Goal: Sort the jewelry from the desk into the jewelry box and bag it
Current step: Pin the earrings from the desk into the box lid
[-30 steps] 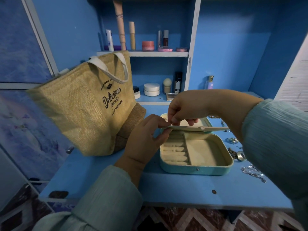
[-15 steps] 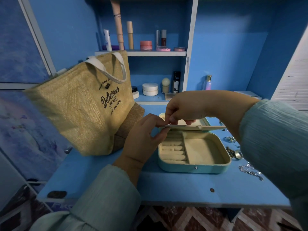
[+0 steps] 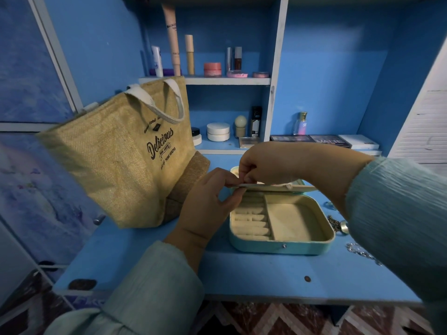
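**Reader:** Both hands, what do they hold?

**Describer:** Both pinch the near left corner of the jewelry box lid (image 3: pixel 273 188), which lies nearly level over the back of the open jewelry box (image 3: pixel 281 245). The left hand (image 3: pixel 205 209) pinches it from the side with thumb and forefinger; the right hand (image 3: pixel 263 165) pinches it from above.

**Reader:** Where is the box?

**Describer:** On a blue desk (image 3: pixel 242 274), right of centre, close to the front edge. Its cream lining shows ring rolls on the left and one open compartment on the right.

**Reader:** And around it?

**Describer:** A jute bag (image 3: pixel 116 165) stands upright to the left, just beside the left hand. Jewelry (image 3: pixel 338 224) lies on the desk right of the box, partly hidden by the right sleeve. Blue shelves with cosmetics (image 3: pixel 212 68) rise behind. Bare desk lies between the box and the front edge.
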Motion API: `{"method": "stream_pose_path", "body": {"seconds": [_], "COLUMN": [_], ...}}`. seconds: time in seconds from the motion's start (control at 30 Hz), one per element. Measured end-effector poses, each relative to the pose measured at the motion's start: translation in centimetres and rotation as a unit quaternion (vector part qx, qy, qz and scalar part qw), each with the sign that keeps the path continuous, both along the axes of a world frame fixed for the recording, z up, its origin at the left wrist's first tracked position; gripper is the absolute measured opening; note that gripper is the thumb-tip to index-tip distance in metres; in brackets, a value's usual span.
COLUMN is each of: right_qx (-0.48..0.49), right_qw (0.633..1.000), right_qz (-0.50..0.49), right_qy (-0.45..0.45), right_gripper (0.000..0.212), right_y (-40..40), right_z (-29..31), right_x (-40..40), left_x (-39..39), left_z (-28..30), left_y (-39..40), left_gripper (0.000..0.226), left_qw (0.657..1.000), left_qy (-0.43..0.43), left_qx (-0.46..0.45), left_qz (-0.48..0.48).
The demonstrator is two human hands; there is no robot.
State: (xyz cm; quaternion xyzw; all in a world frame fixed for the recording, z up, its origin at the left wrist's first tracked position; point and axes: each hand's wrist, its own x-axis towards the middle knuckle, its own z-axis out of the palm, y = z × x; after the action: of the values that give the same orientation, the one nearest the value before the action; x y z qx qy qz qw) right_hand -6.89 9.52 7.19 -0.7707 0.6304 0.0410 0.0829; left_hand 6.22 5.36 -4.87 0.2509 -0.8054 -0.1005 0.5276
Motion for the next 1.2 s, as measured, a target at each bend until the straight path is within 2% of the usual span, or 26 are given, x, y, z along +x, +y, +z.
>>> {"method": "stream_pose_path", "body": {"seconds": [0.13,0.23,0.43,0.53,0.8,0.9,1.0,1.2], "right_qx": [-0.006,0.003,-0.012,-0.03,-0.06,-0.037,-0.026,-0.104], "right_qw": [1.0,0.998,0.999,0.997,0.987,0.991,0.994,0.99], "right_qz": [0.006,-0.004,0.012,0.013,-0.012,-0.016,-0.035,-0.08], "right_qy": [-0.017,-0.057,-0.038,-0.068,-0.145,-0.124,-0.103,-0.054], "right_gripper": [0.02,0.015,0.012,0.012,0.014,0.014,0.019,0.011], "right_y": [0.3,0.4,0.0,0.0,2.4,4.0,5.3,6.9], "right_z": [0.0,0.1,-0.3,-0.4,-0.7,-0.6,-0.6,-1.5], "right_x": [-0.3,-0.7,-0.6,-1.1,-4.1,-5.5,-6.9,-8.5], "left_x": [0.0,0.0,0.1,0.1,0.3,0.3,0.3,0.4], "left_z": [-0.1,-0.1,0.0,0.1,0.2,0.2,0.4,0.8], "left_y": [0.0,0.0,0.1,0.1,0.4,0.6,0.8,2.2], "left_gripper": [0.025,0.018,0.022,0.013,0.018,0.014,0.022,0.033], "left_qw": [1.0,0.999,0.999,0.999,0.995,0.995,0.996,0.992], "left_qy": [-0.001,-0.007,-0.013,-0.018,-0.052,-0.068,-0.085,-0.119], "left_qx": [0.019,0.037,0.032,0.045,0.086,0.075,0.04,0.008], "left_qz": [0.006,0.008,0.01,0.008,-0.003,-0.008,-0.004,0.029]}}
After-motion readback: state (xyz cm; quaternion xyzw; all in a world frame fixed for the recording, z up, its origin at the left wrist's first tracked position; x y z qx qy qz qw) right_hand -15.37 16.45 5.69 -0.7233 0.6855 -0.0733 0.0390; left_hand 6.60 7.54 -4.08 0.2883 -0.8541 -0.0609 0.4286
